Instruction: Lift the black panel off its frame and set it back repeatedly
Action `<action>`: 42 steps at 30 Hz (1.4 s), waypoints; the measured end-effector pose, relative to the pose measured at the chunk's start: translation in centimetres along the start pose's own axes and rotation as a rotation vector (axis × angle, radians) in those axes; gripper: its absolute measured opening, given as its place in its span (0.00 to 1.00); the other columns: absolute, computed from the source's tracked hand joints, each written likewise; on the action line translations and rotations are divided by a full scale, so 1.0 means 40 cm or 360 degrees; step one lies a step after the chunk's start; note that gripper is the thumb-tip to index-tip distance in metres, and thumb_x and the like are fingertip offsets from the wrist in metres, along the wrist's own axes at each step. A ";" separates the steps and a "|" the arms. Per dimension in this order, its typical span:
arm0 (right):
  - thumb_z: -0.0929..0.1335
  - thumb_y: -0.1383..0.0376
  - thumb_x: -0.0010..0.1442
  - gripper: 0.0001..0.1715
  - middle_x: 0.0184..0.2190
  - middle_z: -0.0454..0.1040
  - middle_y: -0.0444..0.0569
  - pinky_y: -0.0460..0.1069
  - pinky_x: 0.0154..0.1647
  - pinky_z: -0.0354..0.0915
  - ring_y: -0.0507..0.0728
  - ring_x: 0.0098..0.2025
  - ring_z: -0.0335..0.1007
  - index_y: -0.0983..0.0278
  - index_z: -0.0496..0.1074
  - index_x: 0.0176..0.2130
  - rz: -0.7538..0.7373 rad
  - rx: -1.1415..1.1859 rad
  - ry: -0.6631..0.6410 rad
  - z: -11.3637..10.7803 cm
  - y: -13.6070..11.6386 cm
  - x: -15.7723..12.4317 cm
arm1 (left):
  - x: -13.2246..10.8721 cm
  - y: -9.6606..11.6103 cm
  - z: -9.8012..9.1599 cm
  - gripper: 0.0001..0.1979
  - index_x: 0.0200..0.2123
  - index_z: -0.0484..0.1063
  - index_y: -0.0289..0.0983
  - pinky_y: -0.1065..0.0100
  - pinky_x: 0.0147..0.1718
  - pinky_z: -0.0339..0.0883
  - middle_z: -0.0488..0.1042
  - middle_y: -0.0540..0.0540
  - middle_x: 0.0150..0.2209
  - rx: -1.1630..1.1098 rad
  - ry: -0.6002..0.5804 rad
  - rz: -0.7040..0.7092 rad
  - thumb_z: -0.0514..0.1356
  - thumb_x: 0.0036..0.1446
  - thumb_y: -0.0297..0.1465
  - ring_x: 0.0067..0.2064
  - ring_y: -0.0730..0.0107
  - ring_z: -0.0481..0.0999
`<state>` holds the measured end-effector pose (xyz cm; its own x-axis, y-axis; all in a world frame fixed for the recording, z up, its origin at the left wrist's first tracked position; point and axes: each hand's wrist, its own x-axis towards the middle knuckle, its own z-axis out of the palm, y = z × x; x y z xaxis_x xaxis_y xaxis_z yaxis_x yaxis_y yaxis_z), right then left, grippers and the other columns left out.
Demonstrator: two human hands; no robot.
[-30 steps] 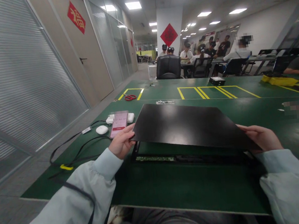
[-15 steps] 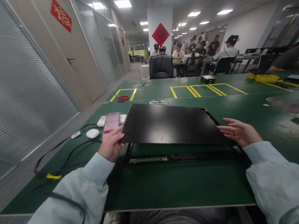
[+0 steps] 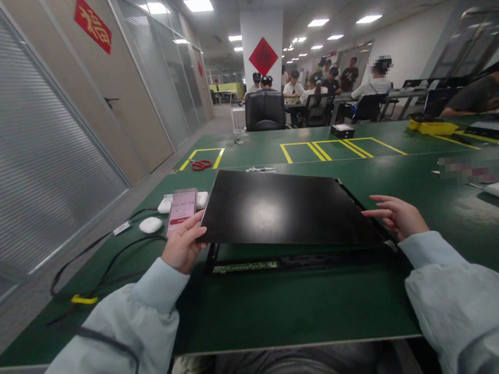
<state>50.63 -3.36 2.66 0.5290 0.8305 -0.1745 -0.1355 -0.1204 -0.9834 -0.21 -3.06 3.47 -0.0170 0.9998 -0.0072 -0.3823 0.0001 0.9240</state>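
Observation:
A thin, glossy black screen panel (image 3: 274,208) slants over a black frame (image 3: 332,259), raised at its left side. A green circuit strip (image 3: 245,267) shows along the frame's near edge. My left hand (image 3: 184,241) pinches the panel's left edge between thumb and fingers. At the right edge is my right hand (image 3: 397,216), its fingers stretched out, one fingertip at or very near the panel. Whether that finger touches it I cannot tell. Both the frame and the panel's right end lie on the green table (image 3: 299,315).
Left of the panel are a phone (image 3: 183,209), a white rounded case (image 3: 150,225) and black cables (image 3: 117,260). Red-handled scissors (image 3: 201,164) lie farther back near yellow tape outlines. A small black box (image 3: 342,131) and a yellow item (image 3: 433,126) sit toward the far right.
The panel's near edge has sunk slightly toward the frame. My right hand's fingers have shifted a little at the right edge. The left hand keeps its hold, and the view has moved slightly.

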 end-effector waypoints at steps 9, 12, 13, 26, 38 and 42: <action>0.75 0.65 0.47 0.23 0.27 0.86 0.59 0.41 0.13 0.44 0.46 0.14 0.50 0.64 0.82 0.45 -0.0103 -0.0020 -0.0160 0.006 0.009 -0.007 | 0.011 0.012 -0.009 0.21 0.40 0.90 0.32 0.77 0.16 0.65 0.86 0.46 0.32 -0.0064 0.0120 0.0122 0.75 0.36 0.23 0.23 0.76 0.72; 0.75 0.65 0.46 0.21 0.26 0.85 0.58 0.40 0.14 0.44 0.46 0.14 0.49 0.64 0.82 0.43 -0.0110 -0.0039 -0.0075 0.003 0.010 -0.004 | 0.010 0.003 -0.009 0.23 0.42 0.90 0.33 0.77 0.16 0.65 0.84 0.49 0.29 -0.0026 0.0052 0.0076 0.76 0.37 0.23 0.23 0.76 0.71; 0.75 0.65 0.46 0.20 0.25 0.84 0.58 0.40 0.14 0.44 0.45 0.13 0.49 0.64 0.82 0.42 -0.0110 -0.0051 -0.0030 0.002 0.011 -0.003 | 0.008 -0.001 -0.007 0.23 0.43 0.90 0.33 0.77 0.17 0.65 0.82 0.50 0.27 -0.0011 0.0028 0.0047 0.77 0.38 0.23 0.22 0.76 0.71; 0.73 0.62 0.48 0.15 0.22 0.82 0.54 0.44 0.14 0.47 0.49 0.14 0.53 0.63 0.83 0.38 -0.0243 -0.0310 0.0187 -0.006 0.018 0.009 | 0.005 -0.032 -0.003 0.30 0.51 0.88 0.33 0.77 0.19 0.67 0.82 0.51 0.27 0.0097 -0.0039 -0.0121 0.79 0.39 0.22 0.24 0.75 0.74; 0.74 0.56 0.47 0.20 0.23 0.83 0.54 0.48 0.17 0.50 0.52 0.16 0.56 0.63 0.86 0.39 -0.0393 -0.0506 0.0220 -0.024 0.045 0.039 | 0.011 -0.048 -0.009 0.31 0.53 0.88 0.30 0.75 0.22 0.73 0.86 0.45 0.33 0.0114 -0.0048 -0.0208 0.79 0.41 0.20 0.26 0.73 0.78; 0.74 0.53 0.50 0.21 0.24 0.84 0.55 0.50 0.21 0.59 0.57 0.21 0.70 0.62 0.87 0.39 -0.0524 -0.0623 0.0219 -0.036 0.058 0.052 | 0.015 -0.052 -0.010 0.30 0.52 0.88 0.31 0.74 0.23 0.76 0.88 0.46 0.36 0.0151 -0.0009 -0.0236 0.79 0.41 0.20 0.28 0.71 0.81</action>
<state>52.66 -2.68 -0.04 0.5996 0.7825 0.1677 0.3652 -0.0811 -0.9274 0.22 -2.48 1.38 0.0388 0.9888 -0.1444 -0.2915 0.1494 0.9448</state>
